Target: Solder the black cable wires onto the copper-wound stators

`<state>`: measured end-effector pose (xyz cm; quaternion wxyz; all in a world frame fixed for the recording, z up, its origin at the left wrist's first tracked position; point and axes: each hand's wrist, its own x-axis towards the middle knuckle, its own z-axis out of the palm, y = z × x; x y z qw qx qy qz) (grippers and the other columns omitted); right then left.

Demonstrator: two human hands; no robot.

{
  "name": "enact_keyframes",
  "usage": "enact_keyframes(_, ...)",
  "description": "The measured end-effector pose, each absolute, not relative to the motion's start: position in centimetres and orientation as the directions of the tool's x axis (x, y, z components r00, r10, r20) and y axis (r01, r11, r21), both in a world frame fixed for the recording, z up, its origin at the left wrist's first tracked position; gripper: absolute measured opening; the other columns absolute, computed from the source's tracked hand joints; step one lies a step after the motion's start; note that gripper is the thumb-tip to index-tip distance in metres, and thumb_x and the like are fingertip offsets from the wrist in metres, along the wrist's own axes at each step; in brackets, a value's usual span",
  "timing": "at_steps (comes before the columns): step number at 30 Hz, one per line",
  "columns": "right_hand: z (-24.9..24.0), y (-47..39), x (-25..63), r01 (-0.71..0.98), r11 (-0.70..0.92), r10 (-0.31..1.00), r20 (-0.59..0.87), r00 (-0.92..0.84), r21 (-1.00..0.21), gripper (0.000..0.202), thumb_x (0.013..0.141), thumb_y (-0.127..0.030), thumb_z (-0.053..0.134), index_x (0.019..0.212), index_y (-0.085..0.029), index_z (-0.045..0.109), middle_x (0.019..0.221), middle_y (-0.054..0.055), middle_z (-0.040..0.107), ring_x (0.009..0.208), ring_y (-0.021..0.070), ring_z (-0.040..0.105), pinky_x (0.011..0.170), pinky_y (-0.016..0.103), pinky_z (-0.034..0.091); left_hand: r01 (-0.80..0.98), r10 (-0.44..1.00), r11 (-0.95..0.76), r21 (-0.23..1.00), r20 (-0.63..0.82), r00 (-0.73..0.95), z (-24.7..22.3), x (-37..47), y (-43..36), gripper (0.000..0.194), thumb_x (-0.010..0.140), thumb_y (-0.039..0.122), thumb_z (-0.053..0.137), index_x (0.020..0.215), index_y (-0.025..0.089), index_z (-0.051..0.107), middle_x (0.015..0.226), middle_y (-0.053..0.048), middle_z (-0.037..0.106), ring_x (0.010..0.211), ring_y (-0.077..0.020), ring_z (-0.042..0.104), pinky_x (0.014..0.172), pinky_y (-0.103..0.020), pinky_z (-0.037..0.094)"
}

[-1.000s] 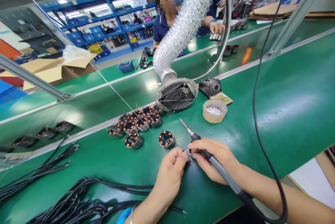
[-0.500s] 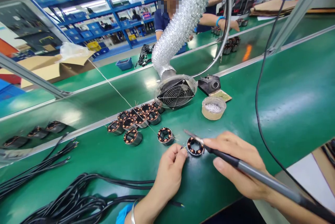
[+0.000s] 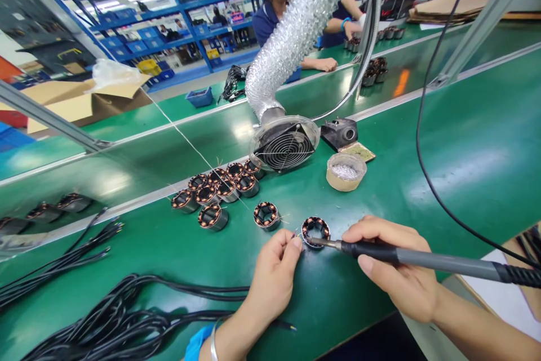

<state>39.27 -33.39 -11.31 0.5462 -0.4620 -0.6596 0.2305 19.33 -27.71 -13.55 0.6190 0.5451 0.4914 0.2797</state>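
My right hand [image 3: 399, 268] is closed around a soldering iron [image 3: 435, 261] with a black and grey handle. Its metal tip lies across the near side of a motor stator [image 3: 316, 224], a ring with copper windings, close to the wire ends. Thumb and forefinger of my left hand [image 3: 276, 268] pinch thin wires [image 3: 298, 235] at the stator's left edge; how far they run inside the fingers is hidden. A second stator [image 3: 266, 215] with fine loose leads stands just behind my left hand.
Several stators [image 3: 226, 189] are grouped under a round fume extractor [image 3: 285, 146] on a silver duct [image 3: 291, 40]. A tub of solder bits [image 3: 345, 172] and an iron stand [image 3: 340, 133] are at right. Black cables [image 3: 122, 316] lie at left. Across the bench a co-worker [image 3: 270, 17] sits.
The soldering iron has swung lower and more level, its tip moving from above the stator down to its near side. My left hand keeps its pinch. The co-worker's arms have shifted.
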Motion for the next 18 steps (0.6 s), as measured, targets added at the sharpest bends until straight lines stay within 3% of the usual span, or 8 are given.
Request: enact_keyframes(18,-10.1,-33.7,37.6,0.459,0.623,0.733,0.677,-0.062,-0.633,0.028,0.076,-0.008,0.047,0.096,-0.02,0.063,0.063,0.002,0.059,0.048,0.0139,0.046,0.047,0.029,0.035,0.2,0.888,0.224,0.954,-0.284,0.361,-13.4,19.2,-27.8,0.038,0.087,0.053,0.057,0.069,0.02,0.048,0.055,0.008,0.03,0.052,-0.0102,0.022,0.05,-0.023,0.022)
